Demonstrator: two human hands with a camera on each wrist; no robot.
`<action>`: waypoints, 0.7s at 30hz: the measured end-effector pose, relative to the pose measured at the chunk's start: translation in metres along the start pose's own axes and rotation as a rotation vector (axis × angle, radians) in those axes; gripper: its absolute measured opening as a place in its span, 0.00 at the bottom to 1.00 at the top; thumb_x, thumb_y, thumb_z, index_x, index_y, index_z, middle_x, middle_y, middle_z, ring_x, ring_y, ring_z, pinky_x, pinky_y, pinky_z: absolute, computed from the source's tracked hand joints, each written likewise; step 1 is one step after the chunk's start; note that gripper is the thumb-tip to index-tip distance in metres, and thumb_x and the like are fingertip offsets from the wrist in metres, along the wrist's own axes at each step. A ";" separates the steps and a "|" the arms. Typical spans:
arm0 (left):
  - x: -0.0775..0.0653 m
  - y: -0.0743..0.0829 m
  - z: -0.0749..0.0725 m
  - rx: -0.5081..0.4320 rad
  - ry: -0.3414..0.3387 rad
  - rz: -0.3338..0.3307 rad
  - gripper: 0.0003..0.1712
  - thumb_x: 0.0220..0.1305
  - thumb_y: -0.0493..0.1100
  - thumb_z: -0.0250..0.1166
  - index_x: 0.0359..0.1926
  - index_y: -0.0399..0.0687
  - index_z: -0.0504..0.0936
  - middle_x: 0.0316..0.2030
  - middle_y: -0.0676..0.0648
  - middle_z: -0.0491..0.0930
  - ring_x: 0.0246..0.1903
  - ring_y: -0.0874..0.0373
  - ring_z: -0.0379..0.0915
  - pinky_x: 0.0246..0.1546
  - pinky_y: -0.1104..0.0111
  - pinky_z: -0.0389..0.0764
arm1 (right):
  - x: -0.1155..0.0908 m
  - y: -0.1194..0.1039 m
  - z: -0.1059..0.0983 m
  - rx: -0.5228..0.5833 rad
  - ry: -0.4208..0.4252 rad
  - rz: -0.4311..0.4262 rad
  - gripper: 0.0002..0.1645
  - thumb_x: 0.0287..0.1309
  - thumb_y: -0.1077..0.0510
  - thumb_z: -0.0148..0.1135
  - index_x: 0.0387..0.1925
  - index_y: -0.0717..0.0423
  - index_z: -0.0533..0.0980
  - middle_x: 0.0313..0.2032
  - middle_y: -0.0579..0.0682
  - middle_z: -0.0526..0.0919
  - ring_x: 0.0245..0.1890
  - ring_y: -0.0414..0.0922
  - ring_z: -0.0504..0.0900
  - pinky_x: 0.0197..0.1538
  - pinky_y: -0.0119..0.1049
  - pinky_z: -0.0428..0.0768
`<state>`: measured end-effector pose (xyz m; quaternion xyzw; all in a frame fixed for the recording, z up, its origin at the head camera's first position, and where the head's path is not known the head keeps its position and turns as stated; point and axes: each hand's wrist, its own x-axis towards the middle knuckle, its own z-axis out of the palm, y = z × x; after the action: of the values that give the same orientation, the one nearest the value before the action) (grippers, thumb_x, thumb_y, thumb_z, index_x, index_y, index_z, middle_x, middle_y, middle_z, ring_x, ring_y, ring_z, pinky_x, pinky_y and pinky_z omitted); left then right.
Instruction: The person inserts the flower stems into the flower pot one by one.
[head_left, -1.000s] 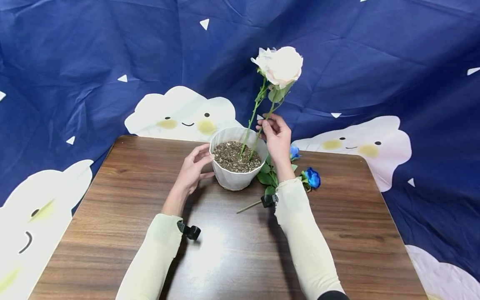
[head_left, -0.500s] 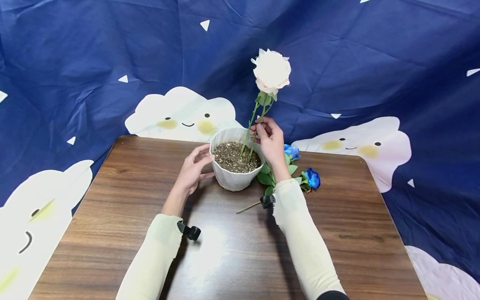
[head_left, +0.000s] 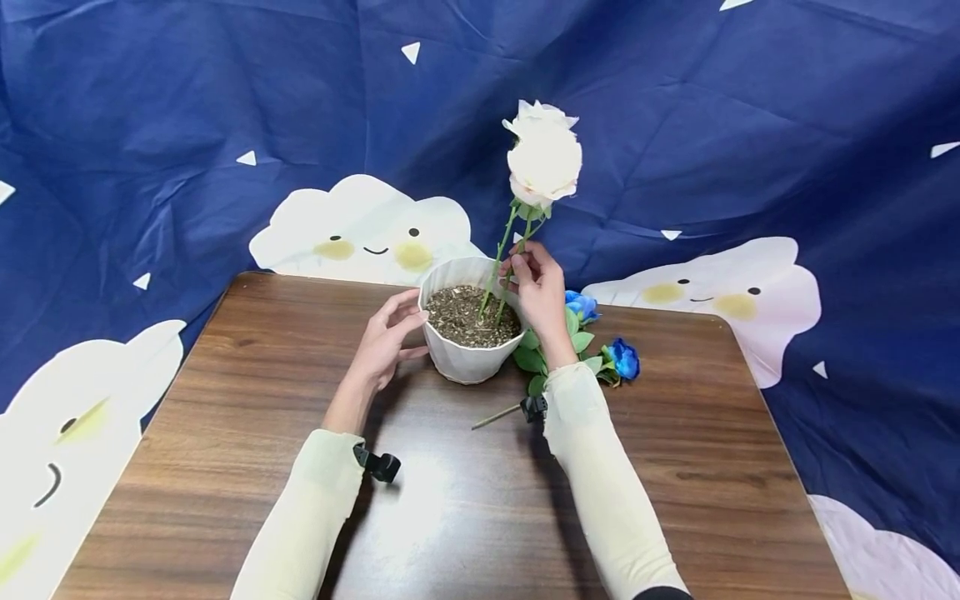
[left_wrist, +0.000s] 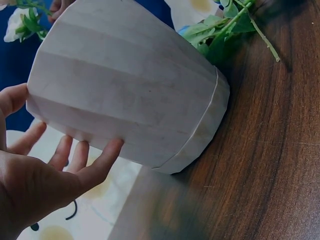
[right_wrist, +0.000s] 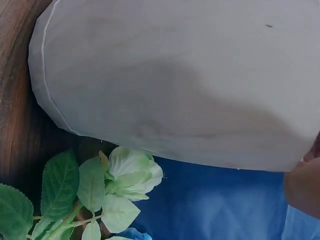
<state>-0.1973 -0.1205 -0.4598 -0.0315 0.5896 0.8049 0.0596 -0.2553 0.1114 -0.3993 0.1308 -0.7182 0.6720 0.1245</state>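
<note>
A dark blue backdrop [head_left: 187, 100] printed with smiling clouds hangs behind the faceted white flowerpot, which stands upright on a brown wood-grain counter [head_left: 262, 358]. Cream sleeves [head_left: 611, 483] reach in from the near side of the flowerpot [head_left: 468, 367]. Two white roses rise from it, leaning right, their stems meeting the soil [head_left: 465, 321] in its right half; the front white rose [head_left: 545, 167] overlaps the rear white rose [head_left: 534, 115]. On the counter, just right of the flowerpot, lie blue roses [head_left: 624, 358] with green leaves, one bare stem end pointing out past its near side; the right wrist view also shows a pale greenish-white bloom [right_wrist: 135, 172] close to its base. The left hand [head_left: 382, 342] touches the flowerpot's left side, its grip wide, thumb at the rim and spread fingertips on the wall. The right hand [head_left: 543, 292], over the flowerpot's right rim, has a narrow grip, pinching the front white rose's stem above the soil. Small black cameras [head_left: 384, 467] sit at both wrists, nearer than the flowerpot.
</note>
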 end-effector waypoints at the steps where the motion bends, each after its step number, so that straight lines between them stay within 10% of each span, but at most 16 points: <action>1: 0.000 0.000 -0.001 -0.001 0.000 -0.002 0.30 0.69 0.37 0.63 0.70 0.48 0.70 0.58 0.40 0.70 0.56 0.51 0.71 0.50 0.47 0.85 | 0.000 0.002 0.001 -0.006 -0.001 0.000 0.10 0.75 0.66 0.51 0.47 0.72 0.72 0.33 0.58 0.81 0.36 0.55 0.84 0.38 0.42 0.88; 14: 0.000 0.000 -0.002 0.007 0.002 -0.001 0.30 0.69 0.38 0.64 0.70 0.48 0.70 0.60 0.39 0.69 0.56 0.51 0.71 0.50 0.47 0.85 | 0.004 0.007 0.005 -0.116 -0.026 0.016 0.12 0.74 0.67 0.51 0.47 0.77 0.73 0.38 0.73 0.82 0.39 0.67 0.82 0.31 0.25 0.82; 21: -0.002 0.001 0.002 0.002 0.005 0.000 0.30 0.70 0.37 0.63 0.71 0.47 0.70 0.58 0.40 0.70 0.56 0.50 0.71 0.51 0.45 0.84 | 0.002 0.006 0.002 -0.198 -0.016 -0.032 0.08 0.73 0.64 0.55 0.42 0.66 0.78 0.34 0.61 0.85 0.34 0.60 0.85 0.32 0.40 0.87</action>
<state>-0.1951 -0.1193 -0.4580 -0.0334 0.5906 0.8042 0.0581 -0.2594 0.1096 -0.4048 0.1347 -0.7798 0.5947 0.1420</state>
